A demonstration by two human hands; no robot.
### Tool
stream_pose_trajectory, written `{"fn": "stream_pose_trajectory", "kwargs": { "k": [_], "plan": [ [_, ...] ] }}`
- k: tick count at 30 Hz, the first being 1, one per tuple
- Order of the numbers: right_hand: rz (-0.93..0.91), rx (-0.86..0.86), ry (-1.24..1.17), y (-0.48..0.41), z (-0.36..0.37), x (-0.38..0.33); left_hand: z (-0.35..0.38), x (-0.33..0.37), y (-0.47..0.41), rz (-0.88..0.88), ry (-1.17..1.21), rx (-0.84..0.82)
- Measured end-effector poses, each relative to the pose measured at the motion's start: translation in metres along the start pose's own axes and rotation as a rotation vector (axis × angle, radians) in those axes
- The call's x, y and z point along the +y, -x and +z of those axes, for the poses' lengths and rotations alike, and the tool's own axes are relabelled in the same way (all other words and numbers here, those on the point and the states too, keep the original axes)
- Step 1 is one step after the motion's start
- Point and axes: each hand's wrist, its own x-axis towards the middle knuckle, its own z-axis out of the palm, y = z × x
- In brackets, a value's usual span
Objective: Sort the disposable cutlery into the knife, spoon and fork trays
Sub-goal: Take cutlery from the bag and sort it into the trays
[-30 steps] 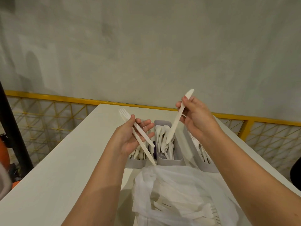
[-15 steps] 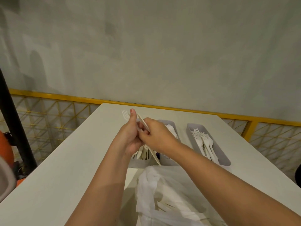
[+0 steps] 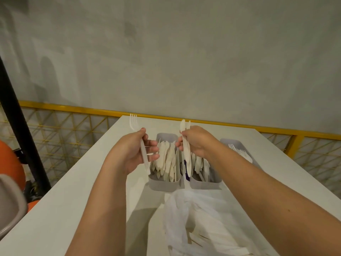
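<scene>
Head view. Mid-sorting, both hands loaded. Gripping a fork in the left hand, fingers curled round the handle, tines up, at 9 o'clock of the knife tray. Pinching two pieces, seemingly knives, in the right hand, over the gap between knife tray and middle tray. Next, probably: drop the pieces into their tray, then carry the fork across to the fork tray, at 1 o'clock of the bag.

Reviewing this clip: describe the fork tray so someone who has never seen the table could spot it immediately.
On the white table, three grey trays stand in a row beyond the plastic bag. The fork tray is the rightmost, partly hidden by the right arm. Unlike its two packed neighbours, it holds only a few white forks, tines pointing away.
</scene>
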Motion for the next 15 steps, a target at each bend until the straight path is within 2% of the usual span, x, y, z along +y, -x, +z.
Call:
{"fn": "stream_pose_trajectory", "kwargs": {
  "k": [4, 7, 15],
  "plan": [
    [0.119, -0.042, 0.012, -0.018, 0.015, 0.008, -0.01, 0.001, -0.002, 0.003, 0.014, 0.018],
    [0.136, -0.023, 0.05, -0.03, 0.029, 0.013, -0.01, -0.001, -0.004, -0.007, 0.016, 0.008],
    [0.064, 0.028, 0.478, -0.043, 0.051, 0.026, -0.006, -0.003, 0.0, -0.011, 0.019, -0.044]
  ]
}}
